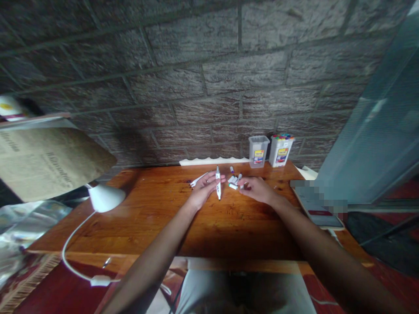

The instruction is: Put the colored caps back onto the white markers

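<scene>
My left hand [203,190] holds a white marker [218,186] nearly upright between thumb and fingers. The marker has a greyish narrow upper end and a dark lower end. Just to its right lies a small group of white marker caps [233,179], one with a green end. A purple-ended cap [232,169] lies a little behind them. My right hand [257,190] is at the right of this group, thumb and forefinger pinched on a small whitish cap [241,187], partly hidden by the fingers. Several white markers [198,179] lie behind my left hand.
At the table's [147,218] back right stand a clear plastic box [258,152] and another box [280,151] filled with colourful-topped markers. A lamp [106,198] with a cord is on the left. A tablet-like device [322,218] lies at the right edge. A brick wall rises behind.
</scene>
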Tool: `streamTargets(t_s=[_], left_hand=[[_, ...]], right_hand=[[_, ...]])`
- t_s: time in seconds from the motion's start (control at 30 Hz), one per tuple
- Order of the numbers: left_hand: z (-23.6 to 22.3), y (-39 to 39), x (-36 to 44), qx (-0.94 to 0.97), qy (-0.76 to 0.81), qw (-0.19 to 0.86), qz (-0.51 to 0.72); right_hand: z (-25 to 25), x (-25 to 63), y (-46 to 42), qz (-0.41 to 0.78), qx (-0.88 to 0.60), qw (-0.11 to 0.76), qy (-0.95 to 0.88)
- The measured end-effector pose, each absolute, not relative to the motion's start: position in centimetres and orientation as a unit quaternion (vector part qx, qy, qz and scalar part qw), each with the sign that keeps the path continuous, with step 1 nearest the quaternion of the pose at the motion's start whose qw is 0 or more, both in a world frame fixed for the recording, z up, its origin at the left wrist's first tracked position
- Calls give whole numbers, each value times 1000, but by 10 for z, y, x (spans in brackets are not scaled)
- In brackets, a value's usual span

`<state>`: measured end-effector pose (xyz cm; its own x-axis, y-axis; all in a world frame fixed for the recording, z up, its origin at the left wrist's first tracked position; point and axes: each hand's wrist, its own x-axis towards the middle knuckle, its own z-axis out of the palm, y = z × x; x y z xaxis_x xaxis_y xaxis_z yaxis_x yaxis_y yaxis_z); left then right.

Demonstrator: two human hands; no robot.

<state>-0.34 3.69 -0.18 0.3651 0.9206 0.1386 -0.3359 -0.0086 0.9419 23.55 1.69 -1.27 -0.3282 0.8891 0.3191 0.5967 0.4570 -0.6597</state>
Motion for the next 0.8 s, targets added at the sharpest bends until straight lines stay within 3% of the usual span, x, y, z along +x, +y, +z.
streamTargets(t_s=[0.8], left_hand=[[6, 29, 0, 480, 293, 668, 487]], right_hand=[[-11, 228, 13, 196, -400, 317, -837]])
